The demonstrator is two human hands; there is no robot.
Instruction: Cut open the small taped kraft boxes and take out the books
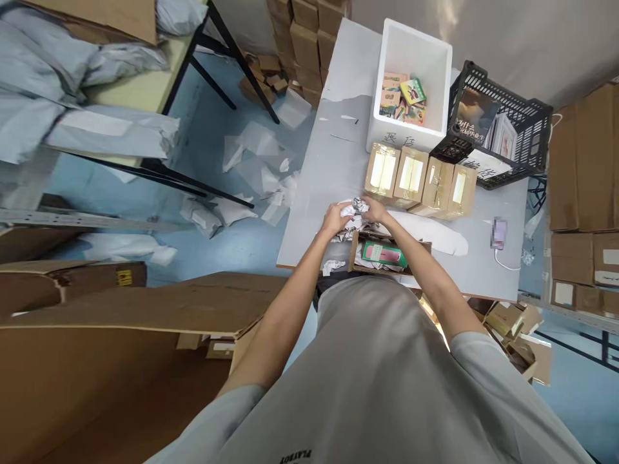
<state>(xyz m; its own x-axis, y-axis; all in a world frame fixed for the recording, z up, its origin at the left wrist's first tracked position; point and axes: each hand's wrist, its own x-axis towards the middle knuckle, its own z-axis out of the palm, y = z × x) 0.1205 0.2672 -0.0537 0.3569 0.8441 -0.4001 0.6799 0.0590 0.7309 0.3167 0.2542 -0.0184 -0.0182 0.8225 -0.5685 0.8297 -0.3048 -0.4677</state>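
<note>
Crumpled printed paper (355, 219) is bunched between my two hands above the near edge of the table. My left hand (335, 218) grips it from the left, its fingers curled in. From the other side my right hand (374, 211) closes on the same paper, though its fingertips are partly hidden. Just below sits a small open cardboard box (354, 254), under my right forearm. Inside it lies a green package with a pink item showing (384, 253), with crumpled paper around it. Another paper scrap (333, 265) rests left of the box.
Several taped cardboard boxes (438, 183) stand in a row behind my right hand. Beyond them are a white foam box (411, 135) with small boxes and a black crate (527, 138) with books. A phone (499, 233) with a cable lies right. A large open carton (145, 303) stands left.
</note>
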